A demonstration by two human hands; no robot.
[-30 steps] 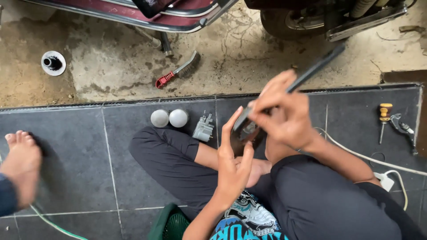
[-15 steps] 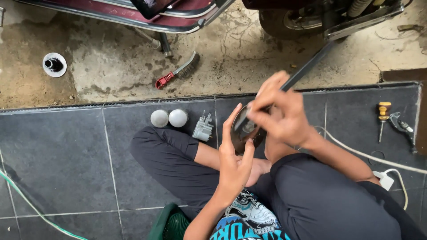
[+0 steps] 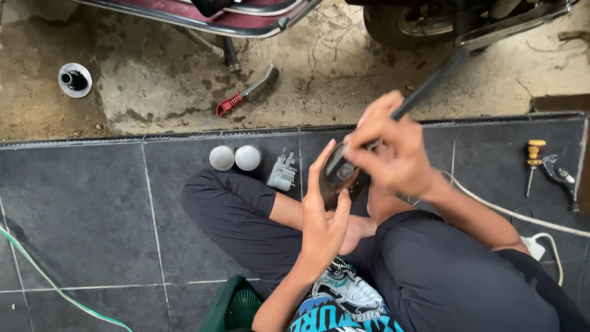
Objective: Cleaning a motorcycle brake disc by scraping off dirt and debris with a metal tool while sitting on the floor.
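A: State the position of your left hand (image 3: 324,224).

B: Your left hand is raised above your crossed legs, palm turned toward you. Its grip is closed around a small dark rounded part (image 3: 340,173), with the thumb on one edge and the fingers on the other.

A: And your right hand (image 3: 393,150)?

B: Your right hand sits just above and to the right of that part. Its grip is closed on a long dark rod-like tool (image 3: 430,83), which slants up and away toward the motorcycle wheel (image 3: 410,21). The lower end of the tool meets the dark part; the exact contact point is hidden by your fingers.

A: Where does the part sit relative to the floor?

B: It is held in the air over the dark tiled floor (image 3: 80,203), not resting on anything. You are seated cross-legged on those tiles.

A: List the items nearby.

B: Two pale round caps (image 3: 235,158) lie side by side, touching, just left of your knee. A grey plug-like fitting (image 3: 282,173) lies just beside them. A wire brush with a red handle (image 3: 246,97) lies on the concrete beyond the tile edge. A yellow-handled screwdriver (image 3: 532,163) lies on the tiles at the far right, well apart. A white cable (image 3: 510,214) runs past your right arm. A green hose (image 3: 43,276) crosses the lower left corner.
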